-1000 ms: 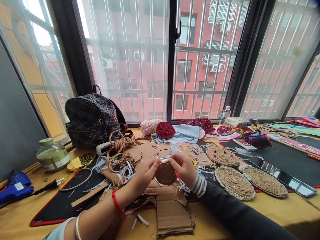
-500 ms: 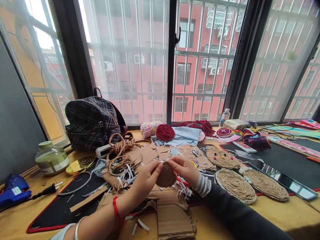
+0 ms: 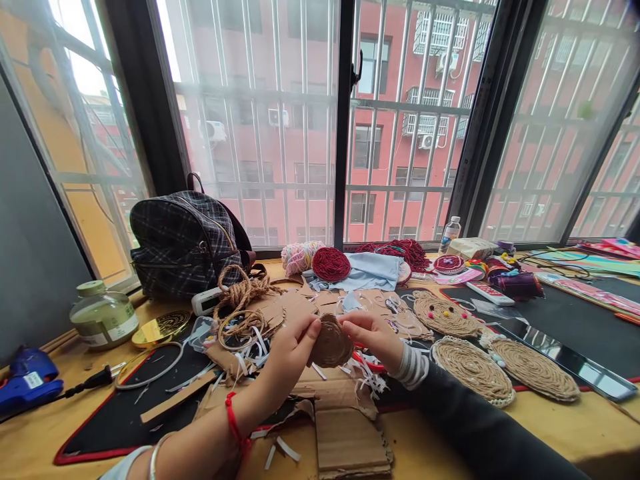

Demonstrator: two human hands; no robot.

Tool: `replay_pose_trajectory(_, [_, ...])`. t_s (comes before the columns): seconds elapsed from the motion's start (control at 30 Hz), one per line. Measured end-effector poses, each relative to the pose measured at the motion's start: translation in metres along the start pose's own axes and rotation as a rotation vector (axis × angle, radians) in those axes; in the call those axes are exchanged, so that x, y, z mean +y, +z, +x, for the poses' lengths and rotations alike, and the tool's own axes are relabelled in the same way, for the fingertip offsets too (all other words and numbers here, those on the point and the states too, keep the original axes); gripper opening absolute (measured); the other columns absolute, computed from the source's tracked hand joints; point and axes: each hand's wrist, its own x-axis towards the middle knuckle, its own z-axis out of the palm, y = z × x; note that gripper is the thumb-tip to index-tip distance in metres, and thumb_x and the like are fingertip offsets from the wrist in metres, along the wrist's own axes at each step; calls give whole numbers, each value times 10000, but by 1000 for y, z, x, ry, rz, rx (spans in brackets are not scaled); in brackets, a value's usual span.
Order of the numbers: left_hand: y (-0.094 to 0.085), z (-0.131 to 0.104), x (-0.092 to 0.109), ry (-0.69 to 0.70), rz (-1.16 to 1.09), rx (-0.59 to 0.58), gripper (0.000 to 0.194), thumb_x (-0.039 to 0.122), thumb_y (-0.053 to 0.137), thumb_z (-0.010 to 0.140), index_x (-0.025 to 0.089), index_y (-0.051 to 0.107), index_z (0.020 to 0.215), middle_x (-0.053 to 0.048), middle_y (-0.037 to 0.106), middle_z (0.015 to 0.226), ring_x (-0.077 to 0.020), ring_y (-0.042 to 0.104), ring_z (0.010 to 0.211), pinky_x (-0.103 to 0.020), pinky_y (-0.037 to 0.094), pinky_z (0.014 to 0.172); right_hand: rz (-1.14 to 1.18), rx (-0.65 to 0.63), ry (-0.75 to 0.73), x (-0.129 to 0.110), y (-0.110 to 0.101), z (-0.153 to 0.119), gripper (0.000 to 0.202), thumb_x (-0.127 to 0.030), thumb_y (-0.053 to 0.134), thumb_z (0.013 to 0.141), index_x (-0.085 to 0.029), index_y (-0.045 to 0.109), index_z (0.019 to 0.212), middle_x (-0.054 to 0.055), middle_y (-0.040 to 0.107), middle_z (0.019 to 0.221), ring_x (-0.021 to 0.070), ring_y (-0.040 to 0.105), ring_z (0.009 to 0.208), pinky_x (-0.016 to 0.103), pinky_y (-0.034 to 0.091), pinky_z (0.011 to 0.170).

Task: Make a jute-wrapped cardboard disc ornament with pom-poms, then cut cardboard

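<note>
Between my two hands is a small round brown disc [image 3: 331, 343], with coiled ridges on its face; it could be cardboard or cord. My left hand [image 3: 295, 343] pinches its left edge between thumb and fingers. At the upper right edge, my right hand [image 3: 374, 339] grips it with thumb and forefinger. Below the disc lies a piece of corrugated cardboard [image 3: 350, 440] with a torn edge. White paper strips and cardboard scraps [image 3: 300, 310] spread around and behind my hands. To the right are coiled rope discs [image 3: 470, 370], one with pompoms on it.
A plaid backpack [image 3: 185, 240] stands at the back left, beside a coil of rope [image 3: 245, 290]. A glass jar [image 3: 103, 317] and a blue glue gun [image 3: 31, 380] sit far left. Red yarn [image 3: 331, 265] lies by the window; a tablet [image 3: 570, 360] rests at right.
The disc has tilted and turned a little, showing more of its face. My right hand has shifted slightly to the right, and its grip on the edge has changed.
</note>
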Motion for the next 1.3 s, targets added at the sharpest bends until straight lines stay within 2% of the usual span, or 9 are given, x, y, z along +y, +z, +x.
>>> replay_pose_trajectory(0.1, [-2, -1, -1, -5, 1, 20, 366, 480, 404, 844, 164, 569, 758, 34, 465, 552, -107, 440, 445, -212, 357, 404, -1, -53, 3, -1, -1, 0, 439, -553, 636, 674, -148, 706, 829, 47, 681, 754, 190, 617, 769, 324, 487, 728])
replay_pose_trajectory(0.2, [-2, -1, 0, 33, 55, 28, 342, 445, 407, 852, 168, 568, 733, 17, 511, 595, -109, 454, 474, -213, 370, 427, -43, -48, -7, 0, -1, 0, 410, -522, 636, 687, -143, 720, 817, 55, 701, 773, 188, 624, 744, 322, 490, 719])
replay_pose_trajectory(0.4, [-2, -1, -2, 59, 98, 26, 326, 416, 400, 861, 176, 563, 713, 8, 524, 574, -127, 482, 526, -208, 379, 441, -192, 64, -65, 5, 3, -1, 314, -436, 609, 731, -147, 717, 788, 47, 704, 713, 181, 624, 668, 297, 493, 636])
replay_pose_trajectory(0.57, [0, 0, -4, 52, 91, 31, 322, 420, 409, 857, 173, 567, 726, 10, 522, 579, -125, 474, 515, -214, 382, 448, -203, 166, -88, 6, 7, -1, 274, -410, 635, 710, -151, 712, 758, 60, 704, 725, 194, 626, 682, 311, 499, 642])
replay_pose_trajectory(0.8, [-3, 0, 0, 15, 68, 85, 341, 448, 425, 846, 156, 598, 818, -4, 553, 643, -136, 493, 552, -227, 395, 479, -43, 0, 123, 2, -5, 2, 425, -532, 664, 635, -127, 697, 760, 29, 659, 651, 154, 602, 631, 285, 481, 618])
replay_pose_trajectory(0.93, [-2, 0, 0, 11, 75, 81, 347, 457, 432, 839, 157, 606, 825, -12, 571, 653, -141, 503, 555, -227, 399, 470, -173, -9, 35, 2, -3, 1, 358, -478, 615, 701, -127, 673, 663, 14, 623, 575, 134, 557, 569, 262, 451, 579])
replay_pose_trajectory(1.07, [-1, 0, -1, -8, 55, 67, 360, 473, 425, 834, 161, 600, 799, 5, 543, 598, -130, 479, 496, -229, 393, 450, -352, 75, -62, 1, 2, -1, 299, -401, 574, 746, -131, 657, 650, 21, 610, 570, 133, 531, 547, 247, 417, 527])
replay_pose_trajectory(1.2, [-3, 0, 1, -21, 30, 86, 354, 473, 433, 830, 156, 590, 807, 4, 537, 627, -121, 466, 499, -220, 382, 436, -264, 37, -35, 1, -1, -1, 354, -454, 542, 766, -132, 646, 662, 16, 592, 558, 133, 551, 540, 250, 443, 538])
replay_pose_trajectory(1.3, [-5, 0, 2, -44, -13, 108, 355, 475, 428, 835, 158, 585, 843, 7, 530, 651, -114, 461, 500, -211, 378, 422, -152, -14, 19, 3, -5, 0, 406, -520, 550, 750, -130, 650, 800, 27, 623, 648, 128, 571, 526, 259, 470, 527])
